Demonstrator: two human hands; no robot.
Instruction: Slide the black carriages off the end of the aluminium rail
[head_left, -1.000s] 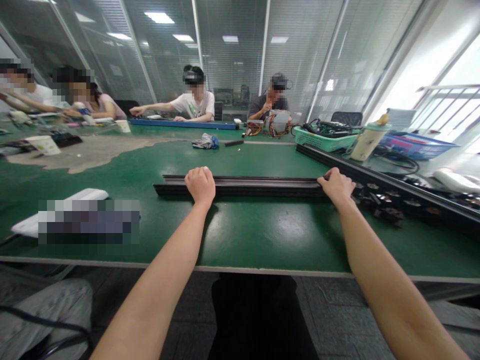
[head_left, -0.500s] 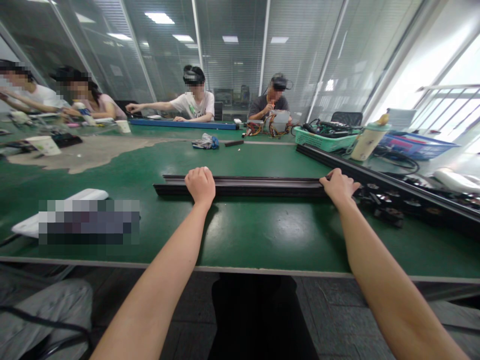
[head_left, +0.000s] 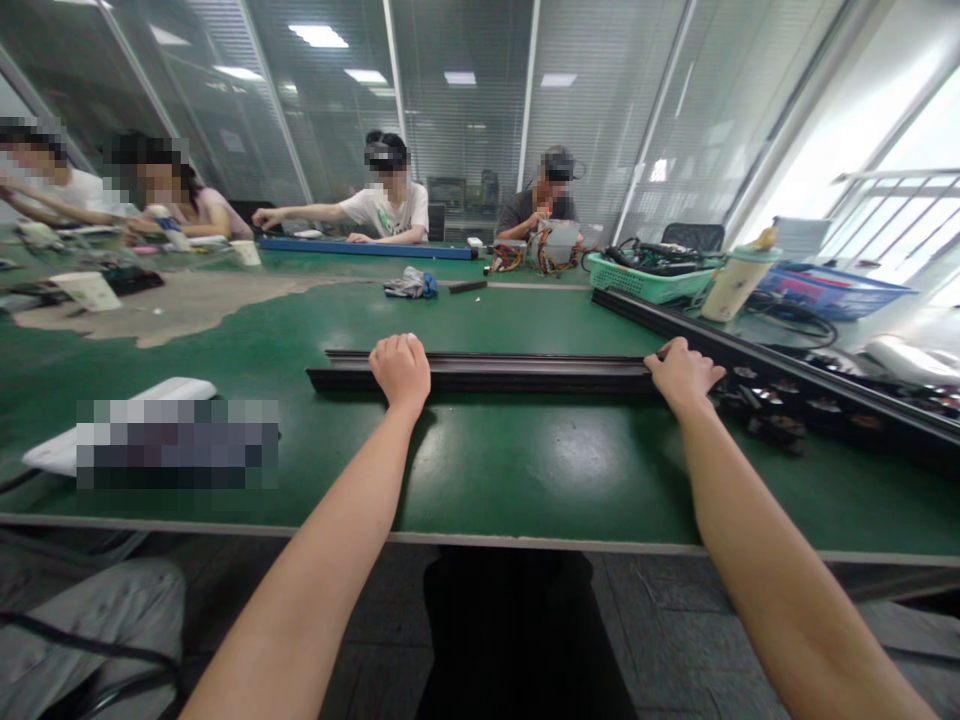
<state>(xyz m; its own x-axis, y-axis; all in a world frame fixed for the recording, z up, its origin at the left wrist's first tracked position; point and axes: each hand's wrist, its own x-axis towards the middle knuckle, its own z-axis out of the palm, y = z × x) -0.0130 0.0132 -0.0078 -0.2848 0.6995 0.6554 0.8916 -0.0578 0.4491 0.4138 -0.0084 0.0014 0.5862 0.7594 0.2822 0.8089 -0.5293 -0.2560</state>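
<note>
A long black channel-shaped profile (head_left: 536,375) lies crosswise on the green table in front of me. My left hand (head_left: 401,370) is closed around it near its left end, knuckles up. At its right end, my right hand (head_left: 684,375) grips the profile, thumb toward its inner side and the other fingers bent over the end. Part of that end is hidden under the hand. Just right of my right hand lie small dark parts (head_left: 776,432) that I cannot make out.
A second long black profile (head_left: 750,350) slants along the right side. Behind it stand a green basket (head_left: 649,283) of cables, a pale bottle (head_left: 739,280) and a blue basket (head_left: 855,290). A crumpled glove (head_left: 411,284) lies farther back. Several people sit across the table.
My right hand has shifted very slightly to the right at the profile's end. My left hand and the profile look unmoved.
</note>
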